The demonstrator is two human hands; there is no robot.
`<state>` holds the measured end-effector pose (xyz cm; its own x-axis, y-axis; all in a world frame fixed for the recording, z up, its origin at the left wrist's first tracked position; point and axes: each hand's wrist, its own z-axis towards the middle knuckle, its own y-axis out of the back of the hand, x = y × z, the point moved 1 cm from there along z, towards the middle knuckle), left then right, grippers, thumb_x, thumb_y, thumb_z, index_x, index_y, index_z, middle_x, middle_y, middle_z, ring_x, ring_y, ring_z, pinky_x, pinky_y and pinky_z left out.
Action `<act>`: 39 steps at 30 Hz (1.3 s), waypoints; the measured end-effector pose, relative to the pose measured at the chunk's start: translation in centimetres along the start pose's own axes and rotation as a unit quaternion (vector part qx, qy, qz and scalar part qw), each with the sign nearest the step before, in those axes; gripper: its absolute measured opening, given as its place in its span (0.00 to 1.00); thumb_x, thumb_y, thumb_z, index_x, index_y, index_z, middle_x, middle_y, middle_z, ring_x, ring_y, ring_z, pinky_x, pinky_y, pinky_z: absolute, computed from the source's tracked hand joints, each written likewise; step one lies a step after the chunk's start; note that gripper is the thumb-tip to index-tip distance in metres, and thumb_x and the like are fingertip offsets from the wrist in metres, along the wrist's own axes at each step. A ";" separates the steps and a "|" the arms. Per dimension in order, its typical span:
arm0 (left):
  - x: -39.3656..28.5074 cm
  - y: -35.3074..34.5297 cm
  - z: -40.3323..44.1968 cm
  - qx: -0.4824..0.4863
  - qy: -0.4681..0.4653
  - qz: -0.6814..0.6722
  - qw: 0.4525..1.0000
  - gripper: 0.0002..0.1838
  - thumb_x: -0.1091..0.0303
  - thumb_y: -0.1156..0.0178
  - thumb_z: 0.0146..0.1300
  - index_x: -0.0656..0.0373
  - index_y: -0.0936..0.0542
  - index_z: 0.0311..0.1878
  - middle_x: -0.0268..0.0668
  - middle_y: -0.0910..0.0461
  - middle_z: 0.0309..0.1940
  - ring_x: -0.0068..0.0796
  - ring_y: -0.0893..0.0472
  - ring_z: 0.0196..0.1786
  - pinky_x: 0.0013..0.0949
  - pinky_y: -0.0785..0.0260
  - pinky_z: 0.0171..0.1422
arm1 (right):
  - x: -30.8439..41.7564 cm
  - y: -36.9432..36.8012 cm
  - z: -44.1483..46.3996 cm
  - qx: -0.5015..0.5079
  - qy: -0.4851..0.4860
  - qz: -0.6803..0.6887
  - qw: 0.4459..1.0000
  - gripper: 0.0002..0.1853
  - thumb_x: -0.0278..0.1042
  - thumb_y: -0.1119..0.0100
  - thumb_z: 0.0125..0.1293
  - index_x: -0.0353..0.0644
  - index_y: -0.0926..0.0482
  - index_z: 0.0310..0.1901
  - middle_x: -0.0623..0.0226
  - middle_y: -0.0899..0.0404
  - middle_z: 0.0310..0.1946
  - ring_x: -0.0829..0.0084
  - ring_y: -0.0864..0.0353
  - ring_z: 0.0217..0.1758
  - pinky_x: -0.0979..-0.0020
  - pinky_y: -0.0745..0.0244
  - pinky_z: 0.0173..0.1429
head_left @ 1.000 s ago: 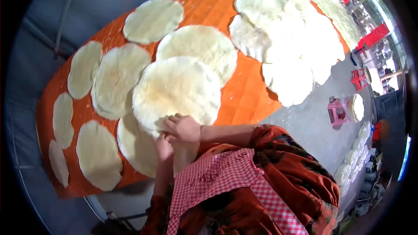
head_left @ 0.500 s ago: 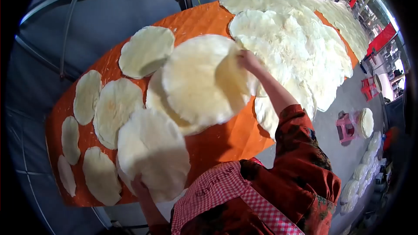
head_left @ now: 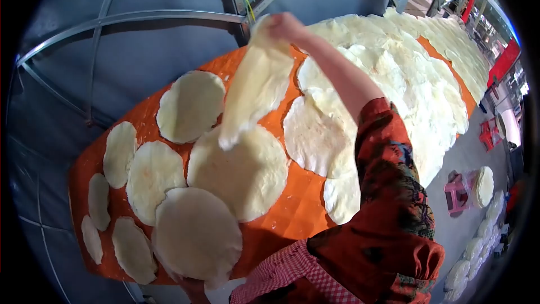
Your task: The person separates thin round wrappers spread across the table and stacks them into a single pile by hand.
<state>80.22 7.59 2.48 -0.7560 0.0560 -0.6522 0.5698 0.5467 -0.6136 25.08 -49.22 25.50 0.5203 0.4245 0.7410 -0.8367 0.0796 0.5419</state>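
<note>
Raised over the far edge of the orange cloth, my right hand [head_left: 283, 27] grips a thin flatbread [head_left: 257, 79] by its upper edge. That flatbread hangs down folded and slightly blurred, its lower tip over another round flatbread [head_left: 239, 177] lying on the cloth. Low in the view, my left hand [head_left: 191, 288] holds a pale round flatbread [head_left: 198, 236] from its near edge. The fingers are mostly hidden beneath it, and I cannot tell whether there is more than one sheet there.
Several flatbreads [head_left: 154, 180] lie spread on the left of the orange cloth [head_left: 301, 202]. A large overlapping layer of them [head_left: 416, 95] covers the right. Metal frame bars [head_left: 163, 16] run along the back. Pink stools [head_left: 458, 194] and bagged stacks [head_left: 472, 253] stand on the floor at right.
My right hand has risen away toward the back and left, lifting the flatbread so that it hangs. The flatbread beneath is now uncovered. My left hand sits lower in the view.
</note>
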 end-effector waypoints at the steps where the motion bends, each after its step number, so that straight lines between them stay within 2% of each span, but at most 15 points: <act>1: 0.3 -0.8 -0.2 0.004 -0.012 -0.010 1.000 0.34 0.48 0.51 0.64 0.54 0.43 0.70 0.42 0.41 0.68 0.48 0.40 0.68 0.55 0.46 0.68 | -0.7 1.7 0.2 -0.029 -0.045 0.057 0.997 0.08 0.27 0.38 0.54 0.38 0.18 0.37 0.69 0.19 0.28 0.77 0.23 0.31 0.69 0.25 0.38; 3: 1.4 -2.1 -0.5 0.009 -0.036 -0.036 0.999 0.34 0.46 0.52 0.64 0.54 0.41 0.69 0.41 0.41 0.68 0.47 0.40 0.69 0.56 0.47 0.69 | -5.3 3.9 0.6 -0.082 -0.100 0.018 0.991 0.10 0.28 0.41 0.61 0.37 0.20 0.43 0.73 0.20 0.34 0.80 0.23 0.35 0.72 0.26 0.42; 6: 2.9 2.7 0.7 0.004 -0.030 -0.053 0.998 0.32 0.46 0.55 0.66 0.55 0.37 0.67 0.41 0.39 0.68 0.47 0.40 0.69 0.56 0.46 0.69 | -17.2 3.6 -1.8 -0.166 -0.045 0.093 0.981 0.09 0.30 0.44 0.63 0.38 0.20 0.43 0.73 0.22 0.32 0.80 0.25 0.32 0.73 0.28 0.35; 7: 3.4 4.6 1.0 0.002 -0.018 -0.055 0.998 0.31 0.46 0.56 0.67 0.56 0.36 0.66 0.41 0.39 0.67 0.46 0.39 0.69 0.56 0.46 0.69 | -22.8 3.0 -3.1 -0.108 -0.150 0.031 0.982 0.14 0.32 0.43 0.62 0.40 0.22 0.50 0.71 0.21 0.34 0.79 0.25 0.31 0.73 0.29 0.32; 9: 3.8 3.7 1.1 -0.059 -0.005 -0.122 0.991 0.29 0.48 0.58 0.67 0.57 0.35 0.66 0.41 0.38 0.67 0.46 0.38 0.68 0.55 0.45 0.68 | -22.1 0.2 -9.9 -0.071 -0.361 0.153 0.917 0.35 0.39 0.37 0.59 0.48 0.41 0.66 0.67 0.21 0.37 0.71 0.23 0.31 0.63 0.27 0.33; 11: 3.1 3.8 1.5 -0.059 -0.003 -0.124 0.991 0.29 0.49 0.60 0.68 0.57 0.35 0.66 0.41 0.37 0.67 0.45 0.36 0.67 0.54 0.43 0.68 | -25.9 -3.0 -11.5 -0.120 -0.460 0.140 0.869 0.36 0.40 0.34 0.57 0.45 0.39 0.65 0.60 0.21 0.47 0.61 0.21 0.47 0.54 0.26 0.45; 13: 3.1 4.9 1.4 -0.008 -0.006 -0.069 0.998 0.29 0.49 0.61 0.68 0.57 0.36 0.66 0.41 0.37 0.67 0.45 0.35 0.66 0.53 0.42 0.68 | -23.2 -5.3 -12.4 -0.235 -0.387 -0.178 0.874 0.28 0.39 0.34 0.56 0.41 0.31 0.57 0.55 0.21 0.46 0.58 0.21 0.50 0.59 0.27 0.50; 15: 3.1 5.2 2.2 -0.013 0.002 -0.094 0.995 0.30 0.49 0.61 0.68 0.57 0.38 0.68 0.41 0.38 0.67 0.44 0.36 0.67 0.53 0.43 0.69 | -22.1 -10.0 -12.1 -0.337 -0.226 -0.144 0.903 0.18 0.33 0.38 0.57 0.35 0.26 0.49 0.54 0.20 0.43 0.61 0.20 0.47 0.66 0.27 0.51; 18: 2.4 4.4 2.2 0.038 0.047 -0.143 0.988 0.32 0.47 0.60 0.67 0.56 0.42 0.69 0.40 0.41 0.69 0.44 0.41 0.70 0.53 0.48 0.72 | -8.4 -19.6 -15.0 -0.020 -0.134 0.105 0.985 0.13 0.26 0.44 0.61 0.37 0.25 0.48 0.63 0.20 0.40 0.71 0.20 0.42 0.72 0.26 0.48; 21: 2.4 6.7 3.4 -0.004 0.034 -0.091 0.995 0.32 0.43 0.57 0.66 0.54 0.38 0.67 0.38 0.34 0.65 0.40 0.36 0.67 0.49 0.44 0.70 | 6.3 -31.7 -24.6 0.322 -0.076 0.384 0.862 0.13 0.27 0.42 0.61 0.38 0.25 0.48 0.69 0.21 0.41 0.73 0.20 0.40 0.73 0.27 0.46; 23: 0.7 2.5 2.8 0.017 0.030 -0.117 0.993 0.27 0.50 0.59 0.69 0.54 0.36 0.66 0.37 0.32 0.63 0.37 0.34 0.65 0.46 0.40 0.68 | 16.5 -37.2 -32.5 0.437 -0.094 0.299 0.843 0.16 0.30 0.39 0.59 0.37 0.25 0.48 0.66 0.22 0.40 0.72 0.20 0.41 0.73 0.27 0.46; 25: 0.2 2.1 3.0 0.054 0.004 -0.073 0.996 0.25 0.53 0.60 0.71 0.57 0.36 0.65 0.38 0.32 0.62 0.36 0.33 0.65 0.42 0.40 0.68 | 21.1 -41.4 -37.5 0.464 -0.008 0.333 0.821 0.18 0.33 0.37 0.58 0.37 0.24 0.49 0.63 0.21 0.40 0.71 0.20 0.42 0.73 0.27 0.47; 29: -0.7 1.6 2.9 0.066 -0.008 -0.055 0.996 0.26 0.53 0.61 0.72 0.59 0.37 0.65 0.38 0.31 0.61 0.35 0.32 0.63 0.38 0.40 0.68 | 26.0 -46.5 -42.0 0.383 0.137 0.170 0.898 0.15 0.32 0.38 0.58 0.38 0.23 0.46 0.59 0.21 0.41 0.70 0.21 0.44 0.71 0.26 0.48; 34: -1.4 2.3 2.2 0.123 0.033 -0.136 0.983 0.25 0.52 0.59 0.71 0.57 0.36 0.64 0.36 0.29 0.59 0.33 0.31 0.61 0.36 0.39 0.65 | 25.5 -46.4 -41.4 0.468 -0.002 0.214 0.857 0.11 0.29 0.42 0.59 0.37 0.22 0.44 0.59 0.22 0.42 0.67 0.21 0.46 0.69 0.25 0.48; 39: -1.6 3.3 2.2 0.132 0.047 -0.060 0.988 0.26 0.50 0.57 0.70 0.55 0.37 0.65 0.35 0.30 0.59 0.32 0.29 0.59 0.37 0.36 0.61 | 28.4 -45.8 -42.4 0.395 -0.011 0.187 0.899 0.11 0.31 0.41 0.61 0.34 0.22 0.43 0.59 0.21 0.38 0.68 0.21 0.44 0.69 0.25 0.49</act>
<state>84.06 7.49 0.54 -0.8424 0.0876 -0.5317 0.5295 0.3177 -0.7865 70.93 -2.53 4.91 0.2378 0.2699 0.9331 -0.5750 -0.7351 0.3592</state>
